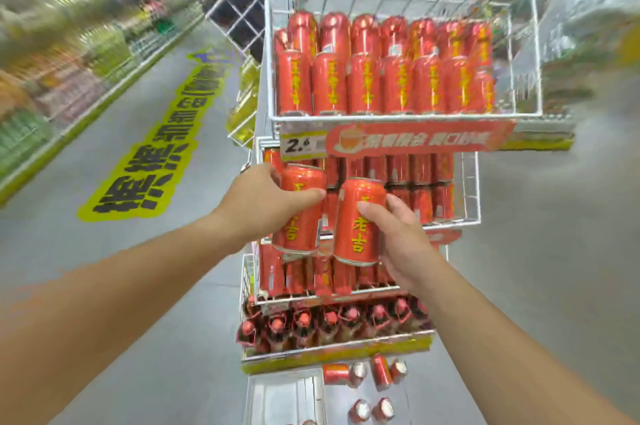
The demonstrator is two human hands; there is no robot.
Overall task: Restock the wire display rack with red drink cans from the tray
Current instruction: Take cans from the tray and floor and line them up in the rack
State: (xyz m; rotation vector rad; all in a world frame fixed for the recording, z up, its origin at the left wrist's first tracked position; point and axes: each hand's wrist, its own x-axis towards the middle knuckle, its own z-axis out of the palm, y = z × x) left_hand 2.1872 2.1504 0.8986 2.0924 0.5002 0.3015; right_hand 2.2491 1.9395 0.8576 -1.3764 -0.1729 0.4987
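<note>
Before the seemingly middle rack basket [472, 189], each hand [258, 201] [403, 237] grips a can [301, 210] [358, 222].

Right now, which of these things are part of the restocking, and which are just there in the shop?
Part of the job:
left hand holding a red can
right hand holding a second can
wire rack
loose cans below

Just there:
price tag
yellow floor sign
blurred aisle shelves

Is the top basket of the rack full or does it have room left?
Nearly full: top basket holds red cans across its width, two layers showing.
</note>
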